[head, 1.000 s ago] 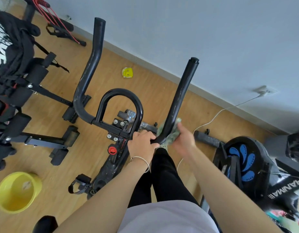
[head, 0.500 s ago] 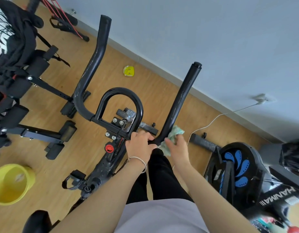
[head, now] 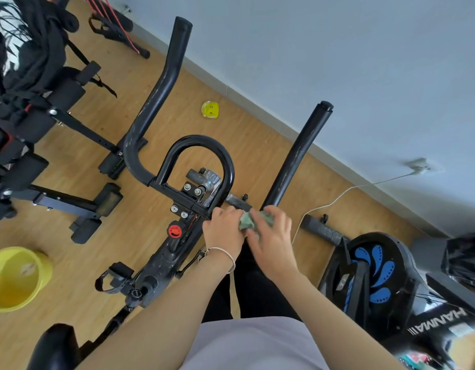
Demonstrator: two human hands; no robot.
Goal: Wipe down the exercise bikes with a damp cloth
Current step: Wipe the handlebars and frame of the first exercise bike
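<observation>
Left hand: the left hand (head: pixel 222 232) was clamped on the handlebar (head: pixel 161 97) of the exercise bike (head: pixel 164 263), its fingers (head: pixel 225 212) curled tight round the crossbar just below the black loop grip (head: pixel 201 141). A thin bracelet (head: pixel 223 252) sat on that wrist.
Right hand: right beside it, the right hand (head: pixel 273 245) had its fingers (head: pixel 277 213) bent over and pinching the cloth (head: pixel 247 222); thumb and knuckles nearly met the left hand.
Cloth: greenish and bunched into a wad, it was pressed on the crossbar at the foot of the right upright grip (head: pixel 297 156), squeezed between the two hands.
Bike: a red knob (head: pixel 175 231) showed on the frame just left of the left hand, with a strapped pedal (head: pixel 116 275) lower down.
Floor: a yellow bucket (head: pixel 16 279) stood on the wooden floor (head: pixel 78 257) well off to the left, and a small yellow object (head: pixel 210 110) lay near the wall.
Right side: a second bike (head: pixel 375 271) with blue flywheel markings stood close by, and a white cable (head: pixel 335 200) ran past it to a wall socket (head: pixel 417 165).
Left side: a black weight bench (head: pixel 57 108) draped with dark straps filled the corner.
</observation>
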